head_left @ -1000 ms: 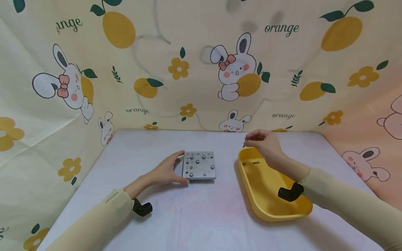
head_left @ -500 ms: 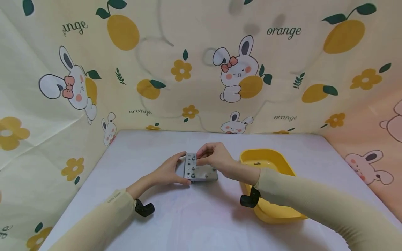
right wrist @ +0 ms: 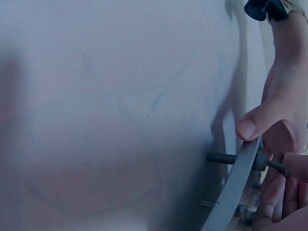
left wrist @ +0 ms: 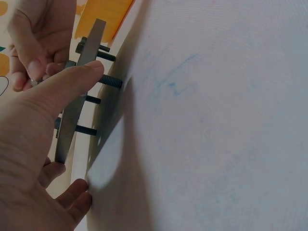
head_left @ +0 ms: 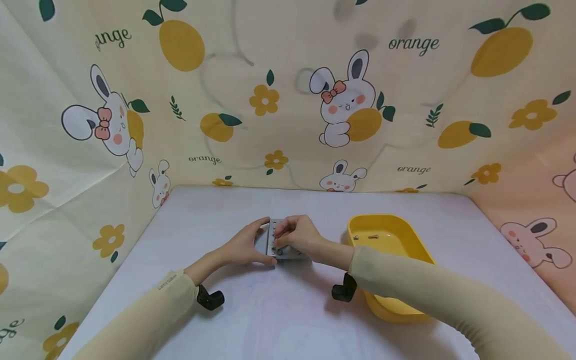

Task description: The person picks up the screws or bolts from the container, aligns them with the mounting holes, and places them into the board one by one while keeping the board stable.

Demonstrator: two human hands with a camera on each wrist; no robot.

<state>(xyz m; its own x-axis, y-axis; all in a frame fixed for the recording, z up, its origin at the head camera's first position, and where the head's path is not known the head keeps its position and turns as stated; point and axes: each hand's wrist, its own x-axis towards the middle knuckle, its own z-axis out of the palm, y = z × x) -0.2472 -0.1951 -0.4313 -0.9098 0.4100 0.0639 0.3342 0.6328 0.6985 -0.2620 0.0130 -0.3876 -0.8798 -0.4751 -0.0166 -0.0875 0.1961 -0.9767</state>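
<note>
A grey metal plate (head_left: 271, 240) with several bolts stands raised over the table; in the left wrist view its bolts (left wrist: 111, 81) stick out below the plate (left wrist: 72, 120). My left hand (head_left: 245, 246) grips the plate by opposite edges, thumb at the near edge and fingers at the far edge. My right hand (head_left: 302, 236) is over the plate's top and hides much of it. Between its thumb and fingers it pinches a small screw (right wrist: 277, 166), seen in the right wrist view beside a larger bolt head (right wrist: 260, 162). Whether the screw sits in a hole I cannot tell.
A yellow tray (head_left: 396, 245) stands to the right, partly under my right forearm. Inside it lie a small screw (head_left: 373, 236) and another small metal piece (head_left: 355, 237). Patterned cloth (head_left: 288, 100) hangs behind the white table (head_left: 234, 310) and along its sides.
My right hand has moved left from above the tray to the plate, carrying the small screw, and has then shifted slightly nearer along it. My left hand keeps its grip on the plate.
</note>
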